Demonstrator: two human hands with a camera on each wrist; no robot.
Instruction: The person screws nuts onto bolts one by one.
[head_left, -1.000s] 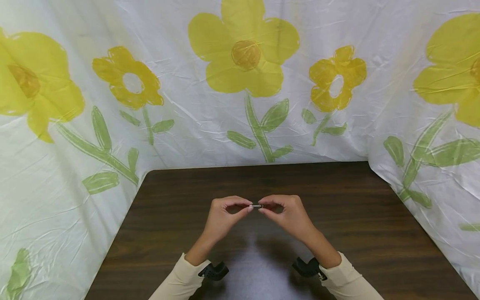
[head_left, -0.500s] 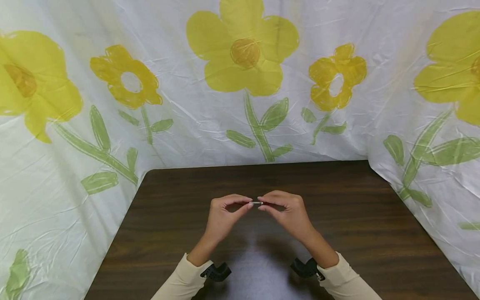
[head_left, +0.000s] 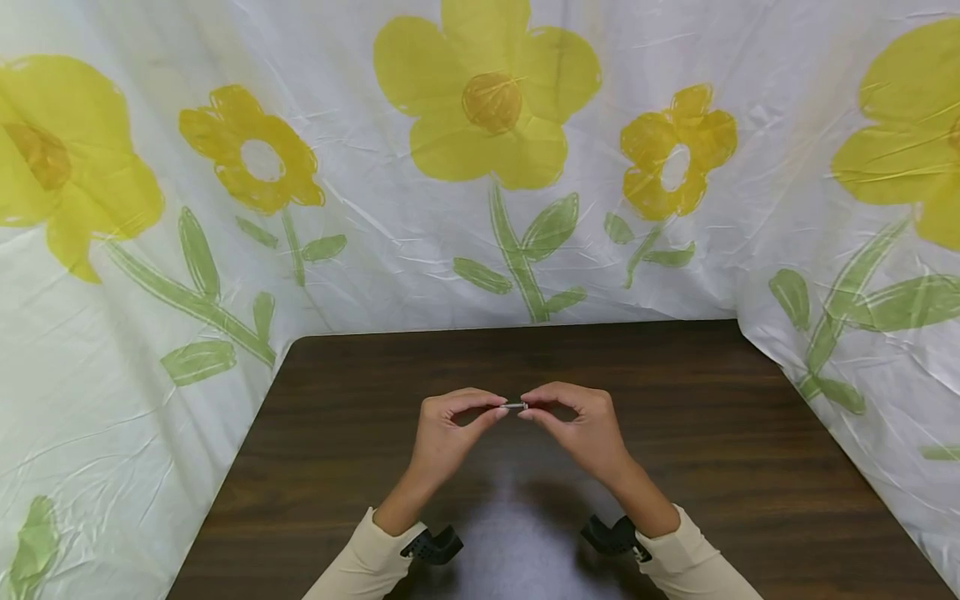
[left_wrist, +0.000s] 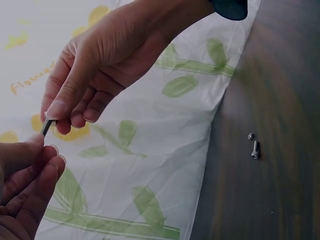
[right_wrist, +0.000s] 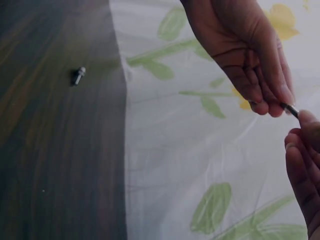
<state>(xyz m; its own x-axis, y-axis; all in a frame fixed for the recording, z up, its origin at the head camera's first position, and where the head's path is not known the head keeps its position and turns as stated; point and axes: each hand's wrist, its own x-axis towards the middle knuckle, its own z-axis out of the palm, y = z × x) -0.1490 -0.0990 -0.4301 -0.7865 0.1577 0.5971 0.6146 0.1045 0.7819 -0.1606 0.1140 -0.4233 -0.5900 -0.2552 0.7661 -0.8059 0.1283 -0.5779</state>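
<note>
A slim metal bolt [head_left: 514, 406] spans the short gap between my hands, held nearly level over the table. My left hand [head_left: 446, 429] pinches one end with thumb and forefinger. The other end is pinched by my right hand [head_left: 585, 425]. A thicker bit shows at the right fingertips in the head view; the fingers cover the rest of the ends. In the left wrist view the bolt shaft [left_wrist: 46, 128] looks dark, with the right hand [left_wrist: 95, 60] above and the left hand [left_wrist: 25, 175] at the lower left.
In the left wrist view another bolt [left_wrist: 255, 150] lies on the table, with a small nut [left_wrist: 251, 136] beside it. The dark wooden table [head_left: 337, 467] ends at a white flowered cloth [head_left: 360, 283] behind and along the sides.
Both hands have shifted slightly away from the body with the bolt between them. The right thumb and fingers have moved a little at its end; both hands still pinch it.
</note>
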